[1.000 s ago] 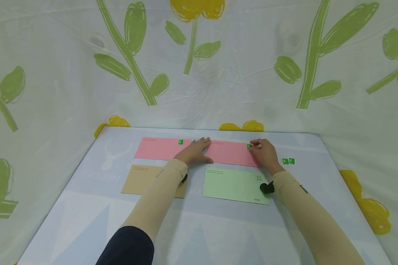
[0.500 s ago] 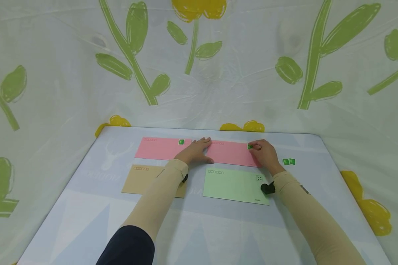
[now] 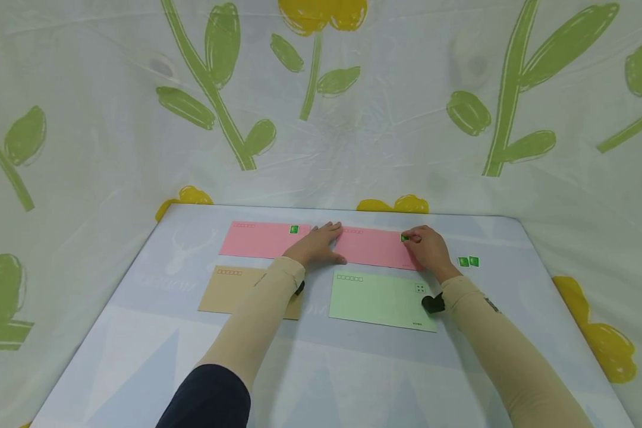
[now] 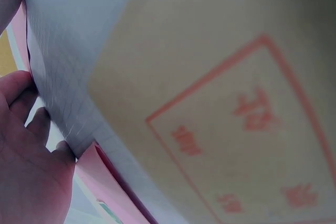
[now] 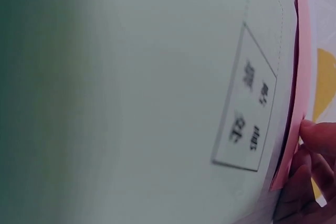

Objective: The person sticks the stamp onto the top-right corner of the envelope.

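Note:
My right hand pinches a small green stamp at the upper right corner of the right pink envelope; the fingertips hide part of the stamp. In the right wrist view, the fingers and thumb of the right hand are at the end of the pink envelope. My left hand lies with spread fingers across the gap between the two pink envelopes, fingertips touching the right one's left edge. It covers the right end of the left pink envelope, which bears another green stamp.
Two loose green stamps lie on the table right of my right hand. Nearer me are a brown envelope, partly under my left forearm, and a green envelope. A flowered curtain hangs behind the table.
The right fingertips have shifted slightly over the stamp, covering more of it. My left hand stays in place. The whole head view has drifted very slightly.

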`<state>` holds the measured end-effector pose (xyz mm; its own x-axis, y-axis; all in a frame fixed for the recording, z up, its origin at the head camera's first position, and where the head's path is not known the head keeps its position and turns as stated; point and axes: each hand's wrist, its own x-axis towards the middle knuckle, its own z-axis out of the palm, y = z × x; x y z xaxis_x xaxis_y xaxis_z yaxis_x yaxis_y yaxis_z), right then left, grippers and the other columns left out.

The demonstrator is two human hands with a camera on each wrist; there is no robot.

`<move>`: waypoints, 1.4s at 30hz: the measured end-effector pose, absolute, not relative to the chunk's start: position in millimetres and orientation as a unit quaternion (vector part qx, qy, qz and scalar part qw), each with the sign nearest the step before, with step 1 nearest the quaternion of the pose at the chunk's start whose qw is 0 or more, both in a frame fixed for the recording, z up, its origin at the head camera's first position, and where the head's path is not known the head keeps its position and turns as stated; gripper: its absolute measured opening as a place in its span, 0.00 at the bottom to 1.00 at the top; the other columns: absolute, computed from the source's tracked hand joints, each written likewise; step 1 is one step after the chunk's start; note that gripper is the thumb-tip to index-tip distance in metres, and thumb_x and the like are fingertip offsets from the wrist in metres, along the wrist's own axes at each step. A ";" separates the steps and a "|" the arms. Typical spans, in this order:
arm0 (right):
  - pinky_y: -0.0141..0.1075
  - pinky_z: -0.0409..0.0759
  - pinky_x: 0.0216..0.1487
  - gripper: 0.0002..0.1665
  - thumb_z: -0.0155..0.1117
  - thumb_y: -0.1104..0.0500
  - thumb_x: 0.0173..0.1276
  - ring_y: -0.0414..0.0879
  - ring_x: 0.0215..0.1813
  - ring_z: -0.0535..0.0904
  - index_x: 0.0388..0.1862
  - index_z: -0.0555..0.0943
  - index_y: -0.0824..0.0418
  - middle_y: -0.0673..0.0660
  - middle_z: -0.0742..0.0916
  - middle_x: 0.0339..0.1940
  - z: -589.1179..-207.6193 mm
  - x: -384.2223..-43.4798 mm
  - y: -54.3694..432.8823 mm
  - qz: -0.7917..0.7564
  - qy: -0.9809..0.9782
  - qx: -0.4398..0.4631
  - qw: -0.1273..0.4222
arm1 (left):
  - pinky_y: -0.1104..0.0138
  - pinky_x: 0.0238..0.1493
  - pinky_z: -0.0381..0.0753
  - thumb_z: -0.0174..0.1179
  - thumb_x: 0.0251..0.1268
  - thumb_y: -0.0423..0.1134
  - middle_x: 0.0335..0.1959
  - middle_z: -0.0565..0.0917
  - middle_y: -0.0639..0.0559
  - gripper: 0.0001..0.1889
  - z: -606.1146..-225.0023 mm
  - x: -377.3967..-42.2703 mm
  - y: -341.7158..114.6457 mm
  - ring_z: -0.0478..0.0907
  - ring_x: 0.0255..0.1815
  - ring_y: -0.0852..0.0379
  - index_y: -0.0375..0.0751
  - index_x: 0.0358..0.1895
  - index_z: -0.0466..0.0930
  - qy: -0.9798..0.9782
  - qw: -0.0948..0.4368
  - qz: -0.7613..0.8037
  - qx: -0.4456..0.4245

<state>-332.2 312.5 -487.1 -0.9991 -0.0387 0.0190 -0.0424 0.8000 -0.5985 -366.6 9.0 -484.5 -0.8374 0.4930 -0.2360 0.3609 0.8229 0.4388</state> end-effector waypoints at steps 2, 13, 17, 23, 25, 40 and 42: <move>0.55 0.77 0.64 0.16 0.59 0.63 0.76 0.61 0.60 0.78 0.59 0.84 0.66 0.66 0.79 0.63 -487.6 -332.8 313.3 0.313 -0.949 0.023 0.002 | 0.58 0.83 0.36 0.71 0.60 0.59 0.84 0.49 0.59 0.52 -484.7 -367.0 9.3 0.38 0.84 0.57 0.51 0.83 0.51 0.940 0.173 0.191 0.226; 0.55 0.77 0.63 0.16 0.59 0.64 0.75 0.62 0.61 0.78 0.58 0.84 0.66 0.65 0.80 0.62 -488.7 -334.1 315.2 0.312 -0.950 0.028 0.008 | 0.59 0.83 0.36 0.70 0.61 0.60 0.84 0.49 0.59 0.53 -486.7 -368.0 9.0 0.38 0.84 0.56 0.50 0.83 0.50 0.940 0.170 0.189 0.230; 0.56 0.76 0.64 0.17 0.57 0.65 0.75 0.63 0.62 0.77 0.58 0.84 0.66 0.66 0.80 0.63 -488.8 -334.1 315.3 0.304 -0.952 0.030 0.008 | 0.58 0.83 0.36 0.70 0.61 0.60 0.84 0.50 0.59 0.52 -486.0 -367.1 9.1 0.39 0.84 0.56 0.50 0.83 0.50 0.940 0.168 0.190 0.229; 0.55 0.76 0.63 0.17 0.56 0.65 0.75 0.62 0.62 0.76 0.59 0.84 0.66 0.65 0.80 0.63 -486.5 -333.4 313.9 0.302 -0.953 0.022 0.003 | 0.59 0.83 0.35 0.70 0.61 0.60 0.84 0.49 0.59 0.53 -486.6 -368.6 9.6 0.38 0.84 0.57 0.50 0.83 0.50 0.940 0.172 0.185 0.229; 0.55 0.76 0.63 0.17 0.56 0.65 0.76 0.62 0.62 0.76 0.59 0.84 0.66 0.65 0.80 0.63 -486.1 -333.1 313.4 0.304 -0.952 0.020 0.003 | 0.59 0.83 0.35 0.70 0.61 0.60 0.84 0.49 0.59 0.52 -487.1 -369.0 9.6 0.38 0.84 0.57 0.50 0.83 0.51 0.940 0.173 0.186 0.229; 0.55 0.76 0.63 0.17 0.56 0.66 0.75 0.62 0.62 0.76 0.58 0.84 0.67 0.66 0.80 0.63 -486.5 -332.7 314.1 0.309 -0.951 0.029 0.006 | 0.60 0.83 0.35 0.70 0.61 0.59 0.84 0.49 0.59 0.52 -485.1 -366.9 10.9 0.38 0.84 0.57 0.50 0.83 0.50 0.941 0.176 0.183 0.223; 0.55 0.76 0.63 0.17 0.56 0.66 0.75 0.62 0.62 0.76 0.58 0.84 0.67 0.66 0.80 0.63 -486.2 -332.3 314.0 0.310 -0.950 0.029 0.006 | 0.60 0.83 0.35 0.70 0.61 0.59 0.84 0.49 0.60 0.52 -484.6 -366.1 10.7 0.37 0.84 0.58 0.51 0.83 0.50 0.941 0.176 0.185 0.221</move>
<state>-332.3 314.0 -486.2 -0.9982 -0.0518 0.0287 -0.0587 0.8065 -0.5883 -366.1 10.7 -484.6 -0.8404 0.4804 -0.2507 0.3502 0.8346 0.4252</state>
